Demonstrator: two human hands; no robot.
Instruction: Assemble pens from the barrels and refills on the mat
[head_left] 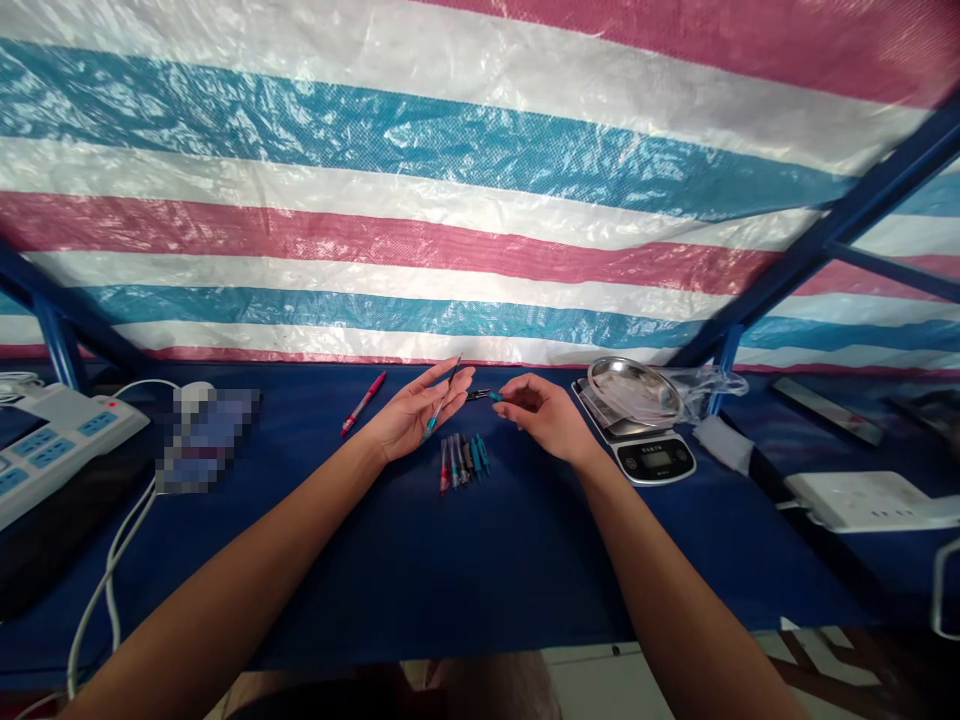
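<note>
Head view: the left hand [424, 410] is held palm up above the worktop [360, 560]. Its grip is slack, fingers extended, with a slim rod [444, 398] lying slantwise across them; the rod's lower end is teal, its upper part dark. The right hand [536, 412] faces it, well bent at the fingers. Its grip is closed, thumb and fingertips pinching a small teal piece [495, 396].

Between the hands, small dark parts [477, 395] show; their number and kind cannot be made out. Nearer the person, pens [454, 463] lie side by side in a row, red at one end, teal at the other. A red pen [364, 403] lies apart from them, beyond the left forearm. To the right of the right hand stands a scale [658, 458] bearing a metal dish [634, 390].

Progress, as judged: partway. The row is in order and neither hand touches it. The rod and the teal piece are not joined; each is in a separate hand. Outstanding: these two items and the dark parts, none of which lies in the row. Whether rod and piece belong together cannot be confirmed.
</note>
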